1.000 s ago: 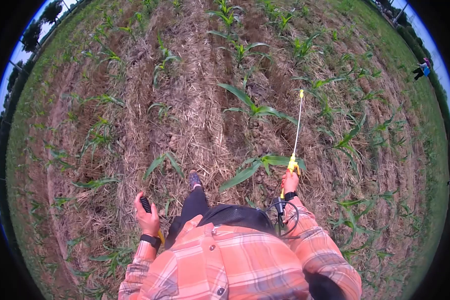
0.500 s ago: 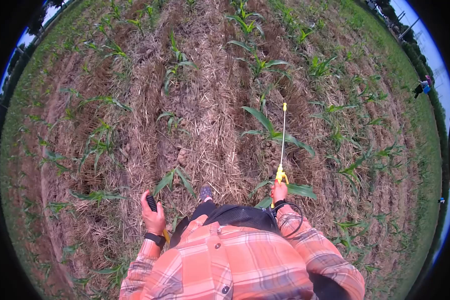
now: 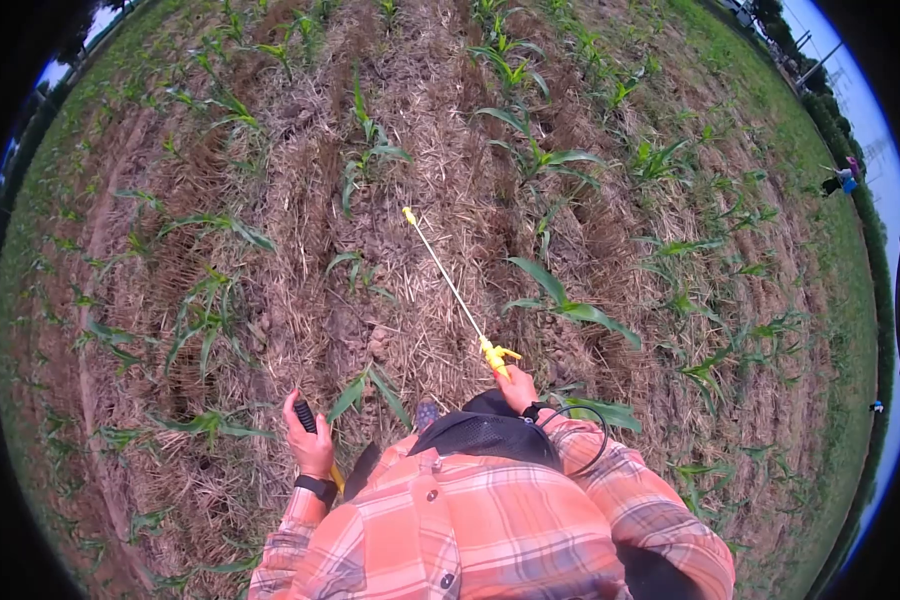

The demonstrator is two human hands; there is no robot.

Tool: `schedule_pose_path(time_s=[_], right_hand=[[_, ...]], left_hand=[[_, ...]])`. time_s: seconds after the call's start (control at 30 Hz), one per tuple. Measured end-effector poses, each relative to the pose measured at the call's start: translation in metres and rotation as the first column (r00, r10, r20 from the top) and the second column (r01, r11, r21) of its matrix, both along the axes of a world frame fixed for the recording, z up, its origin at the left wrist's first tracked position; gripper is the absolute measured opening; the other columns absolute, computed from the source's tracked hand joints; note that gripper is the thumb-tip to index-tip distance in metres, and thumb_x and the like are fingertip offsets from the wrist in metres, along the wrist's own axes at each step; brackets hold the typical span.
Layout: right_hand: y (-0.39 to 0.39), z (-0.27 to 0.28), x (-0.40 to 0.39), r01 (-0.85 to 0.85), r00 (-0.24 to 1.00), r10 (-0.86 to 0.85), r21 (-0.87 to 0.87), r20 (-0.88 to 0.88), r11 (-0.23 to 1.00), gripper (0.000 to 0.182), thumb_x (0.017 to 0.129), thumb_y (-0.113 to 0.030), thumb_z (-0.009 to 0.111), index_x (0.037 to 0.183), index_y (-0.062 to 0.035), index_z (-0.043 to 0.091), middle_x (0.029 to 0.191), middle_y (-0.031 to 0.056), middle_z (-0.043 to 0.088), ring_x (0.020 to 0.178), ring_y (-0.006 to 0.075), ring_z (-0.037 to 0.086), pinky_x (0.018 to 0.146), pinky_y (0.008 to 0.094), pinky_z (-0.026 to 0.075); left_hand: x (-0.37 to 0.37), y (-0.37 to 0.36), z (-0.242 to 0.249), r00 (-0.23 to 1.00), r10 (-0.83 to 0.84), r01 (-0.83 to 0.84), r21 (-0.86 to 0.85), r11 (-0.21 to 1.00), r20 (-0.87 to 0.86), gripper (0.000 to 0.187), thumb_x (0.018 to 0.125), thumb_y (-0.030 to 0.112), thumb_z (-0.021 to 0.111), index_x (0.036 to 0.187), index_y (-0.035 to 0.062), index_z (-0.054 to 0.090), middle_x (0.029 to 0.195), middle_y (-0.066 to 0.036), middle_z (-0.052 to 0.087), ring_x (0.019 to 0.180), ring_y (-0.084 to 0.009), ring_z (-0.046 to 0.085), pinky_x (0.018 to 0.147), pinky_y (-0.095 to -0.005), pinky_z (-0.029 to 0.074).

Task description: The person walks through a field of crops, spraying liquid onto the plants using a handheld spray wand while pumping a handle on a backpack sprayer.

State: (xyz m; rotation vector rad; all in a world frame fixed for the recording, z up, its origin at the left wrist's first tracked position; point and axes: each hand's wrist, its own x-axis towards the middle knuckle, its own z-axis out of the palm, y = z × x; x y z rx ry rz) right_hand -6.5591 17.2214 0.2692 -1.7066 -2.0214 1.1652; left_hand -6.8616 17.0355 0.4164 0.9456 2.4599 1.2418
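Note:
My right hand (image 3: 516,388) is closed round the yellow handle of a spray wand (image 3: 450,284), whose thin tube points forward and left to a yellow nozzle over the straw-covered soil. A dark hose (image 3: 602,440) loops beside the right wrist. At the left, my left hand (image 3: 310,440) is wrapped round a black ribbed grip (image 3: 305,416) on a yellow lever, partly hidden by the hand and shirt. A young green plant (image 3: 370,388) grows between the two hands, nearer the left one.
Rows of young green plants (image 3: 542,158) rise from soil covered in dry straw (image 3: 410,130). One shoe (image 3: 426,414) shows in front of my body. Far off at the right edge, a person (image 3: 842,180) is in the field, with another small figure lower down.
The wand has swung from pointing straight ahead to pointing forward-left, its nozzle moving from right of centre to left of centre. My right hand has moved left; the left hand keeps its grip.

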Motion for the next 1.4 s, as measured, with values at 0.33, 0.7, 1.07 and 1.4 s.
schedule_pose_path(time_s=[0.33, 0.7, 1.07, 1.4], right_hand=[[0.08, -0.006, -0.027, -0.219, 0.974, 0.211, -0.104, -0.081, 0.97, 0.022, 0.078, -0.024, 0.053, 0.084, -0.0037, 0.055, 0.063, 0.0072, 0.057, 0.058, 0.0142, 0.054, 0.054, 0.0283, 0.042], [0.194, -0.015, 0.013, 0.131, 0.982, -0.136, -0.042, -0.129, 0.99, 0.024, 0.077, -0.027, 0.053, 0.082, -0.0038, 0.056, 0.059, 0.0033, 0.056, 0.052, 0.0107, 0.052, 0.048, 0.0262, 0.04], [0.286, 0.006, 0.083, 0.547, 0.699, -0.645, -0.349, -0.309, 0.76, 0.022, 0.081, -0.028, 0.05, 0.076, -0.0065, 0.049, 0.054, -0.0008, 0.048, 0.036, 0.0059, 0.04, 0.03, 0.0215, 0.032], [0.327, 0.004, 0.115, 0.741, 0.457, -0.816, -0.355, -0.354, 0.57, 0.029, 0.084, -0.029, 0.045, 0.067, -0.0046, 0.042, 0.048, 0.0016, 0.041, 0.032, 0.009, 0.036, 0.027, 0.0227, 0.032]], left_hand=[[-0.011, 0.071, 0.013, 0.996, 0.062, -0.061, 0.026, 0.998, -0.071, 0.043, 0.07, 0.003, 0.049, 0.111, 0.0051, 0.04, 0.093, -0.015, 0.051, 0.077, -0.0257, 0.052, 0.069, -0.032, 0.04], [-0.009, 0.193, 0.009, 0.976, -0.045, 0.043, -0.016, 0.999, -0.212, 0.041, 0.068, 0.003, 0.052, 0.107, 0.0044, 0.042, 0.085, -0.013, 0.05, 0.07, -0.0249, 0.049, 0.065, -0.0319, 0.039], [0.02, 0.283, 0.032, 0.949, -0.122, 0.137, 0.031, 0.99, -0.292, 0.04, 0.066, 0.0, 0.051, 0.105, 0.0032, 0.043, 0.091, -0.012, 0.049, 0.078, -0.0255, 0.049, 0.072, -0.0318, 0.039], [0.007, 0.333, 0.038, 0.977, -0.116, 0.11, -0.044, 0.993, -0.18, 0.039, 0.068, 0.001, 0.051, 0.106, 0.0057, 0.042, 0.08, -0.014, 0.051, 0.067, -0.03, 0.051, 0.061, -0.0344, 0.04]])
